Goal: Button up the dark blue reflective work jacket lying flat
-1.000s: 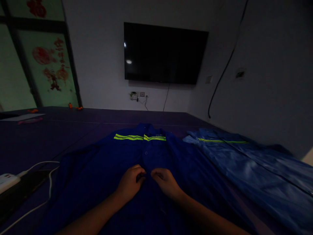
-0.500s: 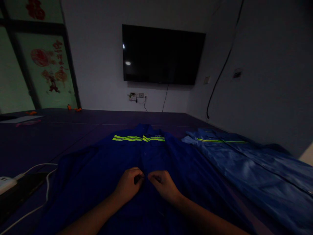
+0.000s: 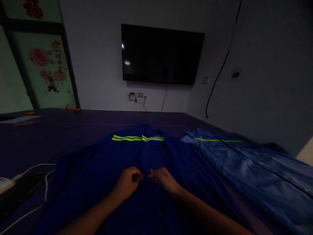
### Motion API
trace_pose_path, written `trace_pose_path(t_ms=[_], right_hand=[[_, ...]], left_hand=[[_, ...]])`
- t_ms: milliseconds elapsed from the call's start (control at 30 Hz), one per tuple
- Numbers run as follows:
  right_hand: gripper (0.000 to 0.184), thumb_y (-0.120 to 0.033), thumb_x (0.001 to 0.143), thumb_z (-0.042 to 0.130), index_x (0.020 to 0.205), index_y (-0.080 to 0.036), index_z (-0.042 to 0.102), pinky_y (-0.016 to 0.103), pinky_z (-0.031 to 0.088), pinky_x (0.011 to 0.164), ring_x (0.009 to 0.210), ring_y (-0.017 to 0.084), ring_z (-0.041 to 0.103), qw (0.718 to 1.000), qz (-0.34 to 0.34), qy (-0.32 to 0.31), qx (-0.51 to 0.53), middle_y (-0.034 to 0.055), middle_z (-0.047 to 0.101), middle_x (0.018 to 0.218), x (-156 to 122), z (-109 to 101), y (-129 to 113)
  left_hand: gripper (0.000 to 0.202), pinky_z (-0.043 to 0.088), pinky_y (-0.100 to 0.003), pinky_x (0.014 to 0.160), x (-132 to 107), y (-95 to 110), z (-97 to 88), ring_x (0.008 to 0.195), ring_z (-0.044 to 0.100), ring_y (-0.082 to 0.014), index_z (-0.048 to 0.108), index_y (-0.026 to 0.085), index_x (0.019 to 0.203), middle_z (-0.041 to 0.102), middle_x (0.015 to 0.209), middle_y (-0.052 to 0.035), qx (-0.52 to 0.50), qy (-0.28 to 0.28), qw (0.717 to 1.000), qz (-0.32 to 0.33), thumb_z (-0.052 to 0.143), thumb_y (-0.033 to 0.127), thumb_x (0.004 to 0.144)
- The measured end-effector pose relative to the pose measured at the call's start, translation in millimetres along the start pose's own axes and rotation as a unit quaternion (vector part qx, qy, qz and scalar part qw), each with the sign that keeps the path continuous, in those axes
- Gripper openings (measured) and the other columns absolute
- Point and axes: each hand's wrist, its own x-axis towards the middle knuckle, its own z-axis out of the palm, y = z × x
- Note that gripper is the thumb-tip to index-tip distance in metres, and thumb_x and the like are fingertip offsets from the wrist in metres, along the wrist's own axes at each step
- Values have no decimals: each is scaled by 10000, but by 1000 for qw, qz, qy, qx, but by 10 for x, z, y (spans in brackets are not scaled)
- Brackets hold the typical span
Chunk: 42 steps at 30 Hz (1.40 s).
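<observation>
Head camera is showing a dark blue shirt lying flat and front-up on a dark purple table, with both of the person's hands meeting on its centre front. The left hand is curling its fingers into a narrow pinch on the fabric at the closing strip, and the right hand is doing the same from the other side, so the two sets of fingertips are almost touching. The light is too dim to tell whether a button is sitting between them.

Just beyond the grip, the strip is running up to a yellow reflective band that is crossing the chest. To the right of the hands, near but apart from the shirt, a lighter blue garment is spreading over the table with its own thin yellow stripe. To the left of the hands, well apart, a white cable is looping toward a white block at the edge of the picture.

Far beyond the grip, a black television is hanging on the wall above a wall socket, and glass panels with red decorations are standing at the far left.
</observation>
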Motion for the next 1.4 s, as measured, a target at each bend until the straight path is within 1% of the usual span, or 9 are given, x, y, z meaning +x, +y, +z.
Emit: trace_pose_path(t_ms=[167,233,333,400,500,633,833,1167,1400], right_hand=[[383,-454,700,547,504,-126,567,188,206,380,373,40,299,1000,13,-4,-9,-56,387,396,36,-42,37],[318,-401,704,551,555,-126,611,181,253,397,386,43,339,1000,-12,-18,-10,-48,448,421,35,-44,50],[209,-321,672,580,697,-136,674,196,370,497,497,76,487,997,-63,-32,-8,-6,605,579,28,-38,78],[196,-276,636,599,747,-138,684,212,406,539,569,104,547,997,-75,-16,-21,18,647,658,29,-28,106],[180,-232,616,598,741,-137,685,210,421,529,589,118,570,995,-82,15,-55,29,655,664,30,-9,142],[142,-193,636,559,700,-138,674,194,417,514,577,109,564,991,-101,35,-85,29,653,658,21,29,148],[130,-179,657,540,677,-133,659,186,386,493,541,94,530,985,-106,63,-117,23,636,632,18,76,121],[103,-153,652,545,660,-147,648,171,350,467,510,78,501,981,-102,68,-153,1,609,591,2,97,47],[110,-148,656,539,667,-157,648,165,338,446,497,76,487,976,-105,70,-177,-9,586,565,-15,102,14]], left_hand=[[180,419,-225,589,-1,-14,5,641,563,-130,645,161,660,648,725,-40,-9,-2,1000,5,511,273,702],[172,421,-222,586,0,-20,5,642,565,-130,648,160,667,651,726,-39,-9,-2,1000,8,508,255,697],[156,419,-221,581,2,-28,7,640,567,-130,653,157,673,652,723,-40,-7,0,1000,14,506,209,676],[157,417,-220,576,3,-32,11,634,565,-128,654,157,677,653,724,-40,-6,2,1000,17,501,188,666],[158,415,-217,568,4,-34,18,618,561,-123,651,156,668,652,719,-38,-5,1,1000,20,493,167,654],[162,422,-221,577,3,-37,29,624,567,-128,643,152,653,651,712,-38,-7,0,1000,19,482,145,637],[159,431,-221,597,7,-49,49,641,577,-132,631,148,652,655,703,-33,-21,7,1000,6,472,136,640],[156,429,-223,628,12,-22,45,652,568,-126,606,159,635,647,700,-20,-17,11,1000,16,463,95,637],[141,434,-224,631,20,-44,53,651,568,-126,609,162,641,649,707,-18,-24,9,1000,9,479,105,640]])
